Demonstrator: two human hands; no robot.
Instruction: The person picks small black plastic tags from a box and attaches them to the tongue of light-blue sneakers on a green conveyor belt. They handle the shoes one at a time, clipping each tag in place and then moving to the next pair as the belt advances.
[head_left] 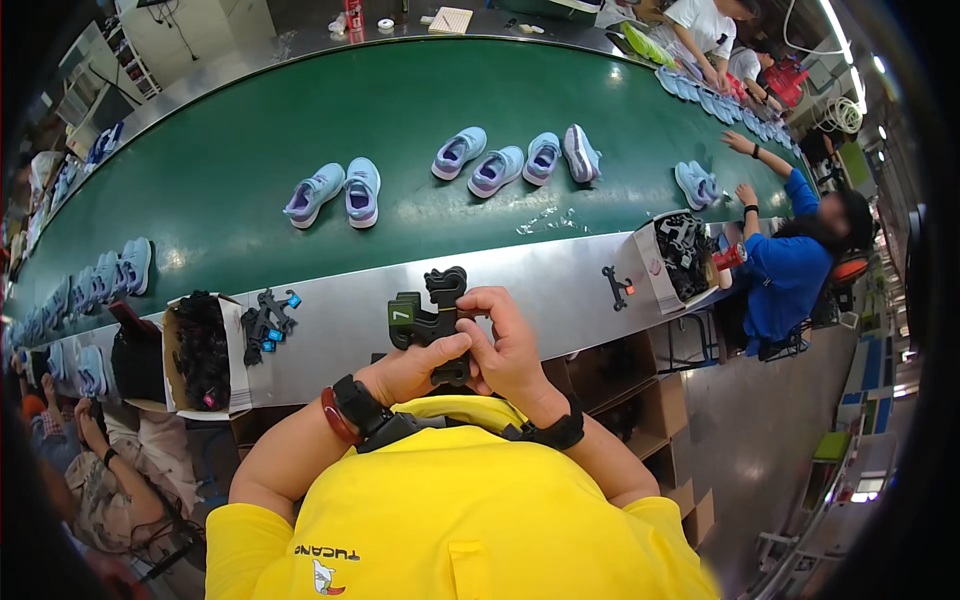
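Close in front of my chest I hold a stack of black plastic shoe hangers [446, 292], with a green tab sticking out on its left side. My left hand [415, 368] grips the lower part from the left, thumb on top and most of its fingers hidden. From the right, my right hand [510, 345] has its curled fingers pressed on the stack. Loose hangers [268, 318] with blue tabs lie on the metal ledge to the left. Another hanger [616, 288] with an orange tab lies to the right.
Light-blue shoes [362, 190] stand on the green conveyor belt [400, 100], with more rows at far left and far right. A box of black pieces [200, 350] stands left, another box [668, 265] right. A co-worker in blue [795, 275] reaches over the belt at right.
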